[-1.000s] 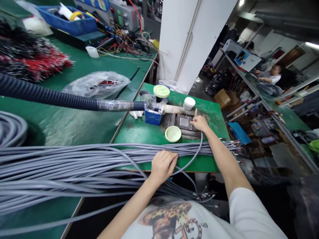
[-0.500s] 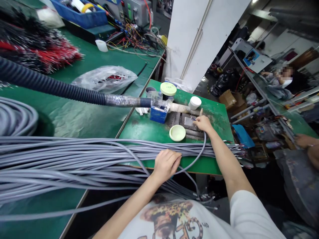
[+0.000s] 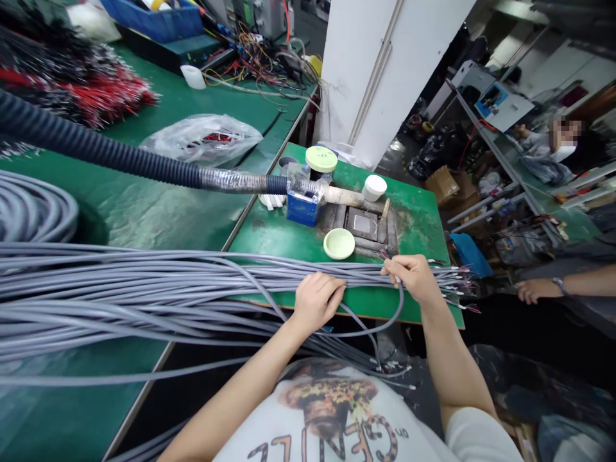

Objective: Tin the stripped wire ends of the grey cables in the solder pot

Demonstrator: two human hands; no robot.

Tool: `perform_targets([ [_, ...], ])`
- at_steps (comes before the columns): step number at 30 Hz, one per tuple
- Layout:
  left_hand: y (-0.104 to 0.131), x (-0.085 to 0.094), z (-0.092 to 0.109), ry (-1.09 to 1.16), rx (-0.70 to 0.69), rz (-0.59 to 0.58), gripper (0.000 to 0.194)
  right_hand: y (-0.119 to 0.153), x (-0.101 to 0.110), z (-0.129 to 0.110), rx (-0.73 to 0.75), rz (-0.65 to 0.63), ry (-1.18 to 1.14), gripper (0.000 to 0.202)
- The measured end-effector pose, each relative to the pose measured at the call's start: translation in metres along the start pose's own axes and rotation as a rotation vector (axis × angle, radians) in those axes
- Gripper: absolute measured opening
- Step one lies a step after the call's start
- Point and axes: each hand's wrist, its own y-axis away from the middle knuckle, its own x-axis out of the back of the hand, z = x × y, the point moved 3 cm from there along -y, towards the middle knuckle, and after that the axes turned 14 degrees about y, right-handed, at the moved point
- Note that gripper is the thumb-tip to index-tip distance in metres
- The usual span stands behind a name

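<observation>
"One grey cable [image 3: 401, 301] is in the right hand [image 3: 411, 276], isn't it?"

"Yes. Thumb and fingers pinch it just behind its end, so the bared wires [image 3: 385, 255] poke out past the grip, away from the white shirt [image 3: 269, 423] and slanting left."

"Where does its length go?"

"Down from the grip toward the shirt, round in a loop, then off left, where it passes by the left hand [image 3: 317, 298] at the wrist. So that short tip points away from the shirt, while the cable bundle [image 3: 168, 273] runs crosswise, right under the grip."

"What does the tip face?"

"Roughly a silvery square [image 3: 362, 223] in a dark frame [image 3: 393, 232], beyond the grip and to its left. Near, but apart. The pale green bowl [image 3: 339, 244] sits further left of the grip, and the white tub [image 3: 374, 188] stands beyond it all."

"Which hand is closer to the square?"

"The right, I reckon. The left lies across the bundle, left of the grip, knuckles up and fingers curled under. I can't tell whether they're pinching anything."

"So what matters most?"

"That slant, I'd judge: the tip's line already suits the square better than the loop behind it does."
</observation>
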Motion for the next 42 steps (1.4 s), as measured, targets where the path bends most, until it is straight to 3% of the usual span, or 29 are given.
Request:
perform_targets([
  [19, 0.001, -0.001, 0.003, -0.041, 0.007, -0.014, 0.014, 0.034, -0.01, 0.008, -0.041, 0.019, -0.065, 0.041],
  [25, 0.001, -0.002, 0.002, -0.038, 0.016, -0.006, 0.012, 0.043, -0.007, 0.004, -0.033, 0.065, -0.03, 0.039],
  [28, 0.001, -0.001, 0.002, -0.018, 0.024, -0.007, 0.012, 0.06, 0.002, 0.009, -0.064, 0.149, -0.056, 0.037],
  [30, 0.0, 0.002, 0.004, 0.008, 0.034, -0.013, 0.011, 0.081, 0.011, 0.023, -0.131, 0.25, -0.086, 0.037],
  [33, -0.002, 0.003, 0.012, 0.058, 0.03, -0.03, 0.011, 0.127, 0.022, 0.061, -0.286, 0.349, -0.13, 0.037],
  [35, -0.005, 0.0, 0.018, 0.073, -0.001, -0.065, 0.012, 0.159, 0.022, 0.095, -0.413, 0.279, -0.083, 0.038],
  [39, -0.02, -0.019, 0.027, -0.022, -0.056, -0.172, 0.018, 0.21, 0.009, 0.152, -0.746, 0.002, 0.293, 0.045],
  [42, -0.035, -0.038, 0.024, -0.147, -0.061, -0.25, 0.022, 0.215, -0.019, 0.153, -0.697, -0.131, 0.246, 0.045],
])
